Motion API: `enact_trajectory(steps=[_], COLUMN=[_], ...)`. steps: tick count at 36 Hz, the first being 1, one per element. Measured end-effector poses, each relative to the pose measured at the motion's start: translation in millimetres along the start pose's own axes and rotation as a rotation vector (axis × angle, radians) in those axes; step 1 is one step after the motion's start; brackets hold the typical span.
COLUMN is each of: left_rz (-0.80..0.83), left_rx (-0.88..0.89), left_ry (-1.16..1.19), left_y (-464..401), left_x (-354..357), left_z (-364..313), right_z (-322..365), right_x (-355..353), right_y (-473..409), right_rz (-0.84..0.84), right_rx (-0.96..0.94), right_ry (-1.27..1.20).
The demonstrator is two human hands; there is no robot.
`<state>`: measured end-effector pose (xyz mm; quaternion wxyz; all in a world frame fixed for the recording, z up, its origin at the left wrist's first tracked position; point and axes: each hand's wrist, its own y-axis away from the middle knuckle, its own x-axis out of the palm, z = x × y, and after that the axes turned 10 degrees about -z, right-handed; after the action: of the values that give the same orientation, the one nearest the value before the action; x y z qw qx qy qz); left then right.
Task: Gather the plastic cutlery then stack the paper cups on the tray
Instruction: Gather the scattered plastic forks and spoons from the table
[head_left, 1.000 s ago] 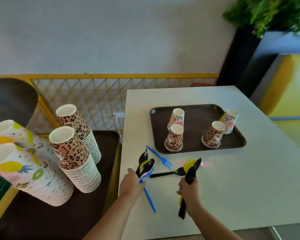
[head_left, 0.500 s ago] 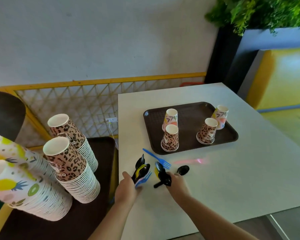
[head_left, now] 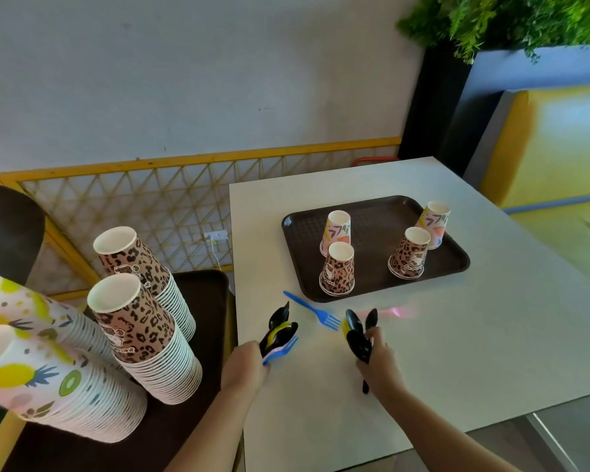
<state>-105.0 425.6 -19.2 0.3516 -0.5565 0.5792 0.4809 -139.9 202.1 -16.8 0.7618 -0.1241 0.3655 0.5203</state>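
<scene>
My left hand (head_left: 244,367) grips a bundle of plastic cutlery (head_left: 279,332) at the near left edge of the white counter (head_left: 491,335): black spoon bowls, a yellow piece and a blue fork fan out above my curled fingers. My right hand (head_left: 378,364) holds a second bunch (head_left: 356,335), black spoons with a yellow piece behind them, the bowls pointing up and away from me and a black handle sticking out below my palm.

Between my two hands, a little farther away, a blue fork (head_left: 312,308) lies flat on the counter, tines toward me and to the right. Just beyond my right hand lies a pink utensil (head_left: 394,312), too blurred to tell whether it is a fork or a spoon.

Past the cutlery sits a dark brown tray (head_left: 375,212) with four paper cups standing upside down, apart from each other: two leopard-print cups (head_left: 337,269) (head_left: 410,252) nearer me and two pastel leaf-print cups (head_left: 336,231) (head_left: 435,223) behind them.

To my left, beside the counter, tall stacks of leopard-print cups (head_left: 140,321) and fruit-print cups (head_left: 41,369) lie tilted on another dark tray (head_left: 201,284).
</scene>
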Motion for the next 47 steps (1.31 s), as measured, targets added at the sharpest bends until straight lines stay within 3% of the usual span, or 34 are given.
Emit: enact_trajectory(steps=[7,15,18,22,33,40,47], left_rz=[-0.092,-0.207,-0.245,-0.134,0.160,0.126,0.157], left_rx=[0.280,0.635,0.728,0.794,0.659,0.631,0.650], left_ry=[0.143,0.203,0.100,-0.029,-0.018,-0.150,-0.072], left_y=[-14.2,-46.0,-56.2,-67.2,-81.0,-76.1,-70.1], left_x=[-9.2,-16.6,-15.3,-11.7,-5.3,-2.2,1.9], left_z=[-14.8,-56.4,-72.2,-88.2,-97.2,-95.3,-94.5], right_z=[-10.6,-1.5,-4.8,-7.5,-1.5,-5.0,-21.6], right_x=[0.7,-2.9,0.1,-4.0,-20.4,-25.9,-35.5], right_y=[-7.0,-36.0,-57.1,-78.3,-100.4,-104.2,-97.2], right_rz=[-0.195,-0.220,-0.284,-0.352,-0.388,-0.291,-0.291], right_rx=[0.143,0.431,0.530,0.574,0.584,0.479,0.267], right_ry=[-0.261,-0.527,-0.533,-0.453,-0.092,0.049,0.267])
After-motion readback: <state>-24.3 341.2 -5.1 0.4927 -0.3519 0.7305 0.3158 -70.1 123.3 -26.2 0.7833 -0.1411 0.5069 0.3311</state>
